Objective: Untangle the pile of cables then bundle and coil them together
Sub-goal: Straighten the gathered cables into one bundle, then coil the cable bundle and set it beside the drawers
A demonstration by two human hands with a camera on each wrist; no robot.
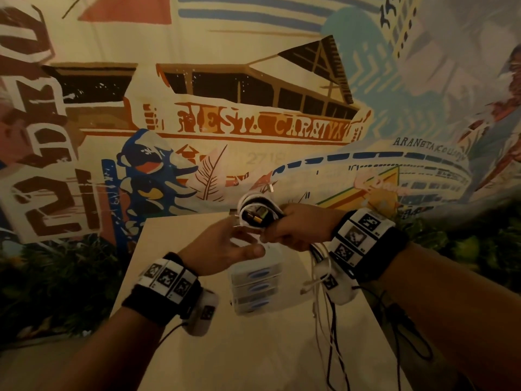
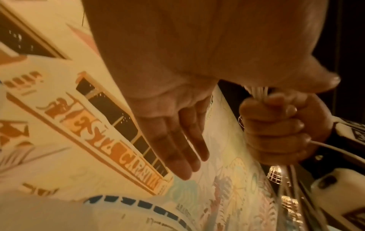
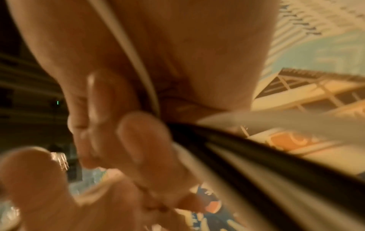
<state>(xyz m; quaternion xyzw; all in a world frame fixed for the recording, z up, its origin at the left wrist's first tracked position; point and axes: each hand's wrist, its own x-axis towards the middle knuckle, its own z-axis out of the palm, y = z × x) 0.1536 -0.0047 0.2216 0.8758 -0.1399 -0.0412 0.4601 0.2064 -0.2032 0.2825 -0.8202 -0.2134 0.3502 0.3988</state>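
1. My right hand (image 1: 298,227) clenches the coiled cables (image 1: 258,211) above the worktop (image 1: 253,348); loose ends (image 1: 324,320) hang below my wrist.
2. My left hand (image 1: 225,246) is released, fingers (image 2: 177,150) straight, just beside the coil.
3. A stack of clear boxes (image 1: 255,289) sits on the worktop; a painted mural (image 1: 253,122) fills the wall behind.

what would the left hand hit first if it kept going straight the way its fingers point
Probably the cable bundle gripped in the right hand. The left hand is open, fingers aimed at it and nearly touching in the head view, though depth is unclear.
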